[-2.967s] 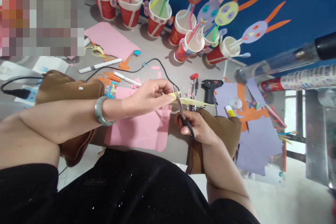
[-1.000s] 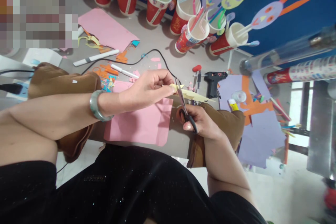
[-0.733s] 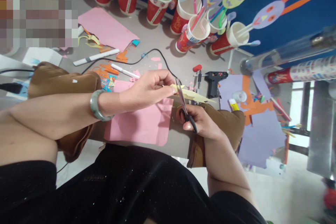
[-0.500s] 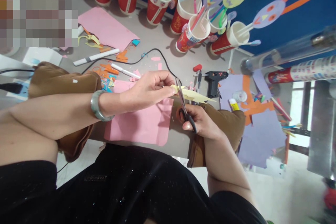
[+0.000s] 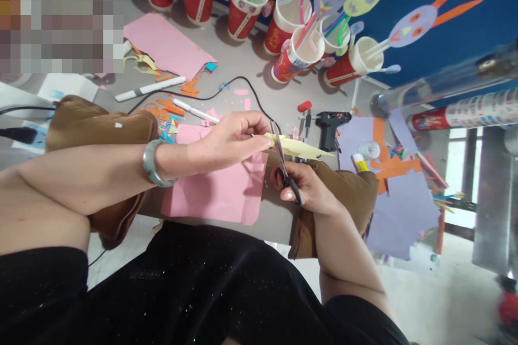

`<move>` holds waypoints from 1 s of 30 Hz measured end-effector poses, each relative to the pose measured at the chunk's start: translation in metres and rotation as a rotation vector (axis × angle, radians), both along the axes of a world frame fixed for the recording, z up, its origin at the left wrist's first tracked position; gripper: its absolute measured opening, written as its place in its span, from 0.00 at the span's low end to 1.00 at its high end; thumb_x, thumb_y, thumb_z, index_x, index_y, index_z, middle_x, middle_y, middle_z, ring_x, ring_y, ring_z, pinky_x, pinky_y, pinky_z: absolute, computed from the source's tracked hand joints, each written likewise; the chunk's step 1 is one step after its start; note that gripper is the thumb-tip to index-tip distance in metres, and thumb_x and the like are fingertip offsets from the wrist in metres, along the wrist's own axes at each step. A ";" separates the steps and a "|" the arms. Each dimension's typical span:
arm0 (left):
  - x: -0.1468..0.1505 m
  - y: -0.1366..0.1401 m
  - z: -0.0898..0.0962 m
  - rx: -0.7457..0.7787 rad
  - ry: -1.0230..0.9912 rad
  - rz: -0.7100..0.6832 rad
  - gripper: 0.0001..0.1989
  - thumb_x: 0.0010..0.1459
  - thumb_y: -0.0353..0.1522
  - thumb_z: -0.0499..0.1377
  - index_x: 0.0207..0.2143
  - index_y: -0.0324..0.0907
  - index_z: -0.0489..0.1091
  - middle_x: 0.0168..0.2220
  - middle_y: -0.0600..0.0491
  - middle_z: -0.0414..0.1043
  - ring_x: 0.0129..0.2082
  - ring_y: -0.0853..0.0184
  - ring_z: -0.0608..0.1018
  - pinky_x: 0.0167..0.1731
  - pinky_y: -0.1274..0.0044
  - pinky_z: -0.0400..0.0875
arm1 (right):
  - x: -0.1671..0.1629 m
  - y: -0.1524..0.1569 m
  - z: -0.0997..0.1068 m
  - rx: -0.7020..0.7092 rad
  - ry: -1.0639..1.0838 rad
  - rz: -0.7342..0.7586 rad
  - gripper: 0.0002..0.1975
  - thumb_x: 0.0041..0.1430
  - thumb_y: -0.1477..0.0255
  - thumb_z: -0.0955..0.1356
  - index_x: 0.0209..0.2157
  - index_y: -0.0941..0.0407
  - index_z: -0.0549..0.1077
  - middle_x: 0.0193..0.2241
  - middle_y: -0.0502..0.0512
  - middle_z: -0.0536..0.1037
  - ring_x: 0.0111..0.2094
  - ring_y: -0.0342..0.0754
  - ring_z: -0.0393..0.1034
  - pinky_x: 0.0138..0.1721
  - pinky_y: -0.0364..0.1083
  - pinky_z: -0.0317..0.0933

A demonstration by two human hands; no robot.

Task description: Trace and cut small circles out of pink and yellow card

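Note:
Between its thumb and fingers my left hand (image 5: pixel 238 139) pinches one end of a piece of yellow paper (image 5: pixel 303 147). My right hand (image 5: pixel 309 186) is closed around the black handles of a pair of scissors (image 5: pixel 290 182). The blades point up and away from me and cross the paper close to my left fingertips. From there the paper stretches to the right, above my right hand. Under my left wrist lies a pink sheet of paper (image 5: pixel 214 194) on the table.
Red paper cups (image 5: pixel 243 16) with straws and paper faces line the back. A black glue gun (image 5: pixel 329 129) stands right of my hands. Brown cushions (image 5: pixel 101 124) lie under both forearms. Purple paper (image 5: pixel 404 210), orange scraps (image 5: pixel 162 110), white markers (image 5: pixel 149 88) and a black cable (image 5: pixel 251 86) surround the work.
Both hands stay almost in place at the paper. The yellow paper has tilted slightly, showing more of its face by the blades. The whole view has shifted a little.

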State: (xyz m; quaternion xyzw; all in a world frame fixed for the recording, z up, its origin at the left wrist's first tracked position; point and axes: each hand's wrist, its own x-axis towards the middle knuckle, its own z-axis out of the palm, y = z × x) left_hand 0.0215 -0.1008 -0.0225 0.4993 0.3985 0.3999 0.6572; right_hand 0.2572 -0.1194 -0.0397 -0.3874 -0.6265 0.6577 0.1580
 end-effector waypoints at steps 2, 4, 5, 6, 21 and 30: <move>0.000 0.000 0.001 0.002 -0.003 0.004 0.06 0.57 0.23 0.59 0.28 0.40 0.69 0.20 0.59 0.66 0.20 0.77 0.67 0.18 0.83 0.56 | 0.000 0.000 0.000 -0.013 0.006 -0.006 0.34 0.48 0.39 0.76 0.24 0.56 0.66 0.21 0.45 0.64 0.24 0.40 0.53 0.25 0.43 0.47; 0.001 0.001 0.002 0.002 -0.001 0.004 0.07 0.57 0.23 0.59 0.28 0.40 0.69 0.20 0.59 0.66 0.20 0.77 0.67 0.18 0.83 0.56 | 0.000 -0.001 -0.001 -0.018 0.010 -0.005 0.34 0.48 0.39 0.76 0.24 0.56 0.66 0.21 0.45 0.64 0.24 0.40 0.53 0.25 0.43 0.47; 0.001 0.001 0.002 0.002 0.000 0.003 0.07 0.57 0.23 0.59 0.28 0.40 0.69 0.20 0.59 0.66 0.20 0.77 0.67 0.18 0.83 0.56 | 0.000 -0.001 -0.001 -0.016 0.010 -0.002 0.34 0.48 0.39 0.76 0.24 0.56 0.66 0.21 0.45 0.64 0.24 0.40 0.53 0.25 0.43 0.47; 0.000 0.001 0.002 0.001 0.001 0.002 0.07 0.57 0.23 0.59 0.28 0.40 0.69 0.20 0.59 0.66 0.20 0.77 0.67 0.19 0.83 0.56 | 0.000 -0.001 -0.001 -0.011 0.006 0.002 0.34 0.49 0.39 0.76 0.24 0.55 0.66 0.21 0.45 0.64 0.24 0.40 0.53 0.25 0.43 0.47; -0.001 0.001 0.002 -0.019 0.021 -0.007 0.05 0.58 0.25 0.60 0.29 0.39 0.70 0.22 0.58 0.67 0.22 0.77 0.67 0.20 0.83 0.58 | 0.001 -0.001 0.000 0.029 -0.015 0.015 0.35 0.51 0.37 0.73 0.25 0.55 0.66 0.22 0.46 0.65 0.24 0.40 0.55 0.26 0.43 0.49; -0.001 0.002 0.001 0.027 0.019 -0.014 0.05 0.58 0.24 0.59 0.29 0.40 0.69 0.22 0.59 0.67 0.21 0.78 0.66 0.20 0.83 0.56 | 0.002 0.001 0.001 0.008 -0.025 -0.001 0.35 0.48 0.38 0.75 0.24 0.56 0.66 0.21 0.45 0.64 0.23 0.40 0.53 0.25 0.43 0.47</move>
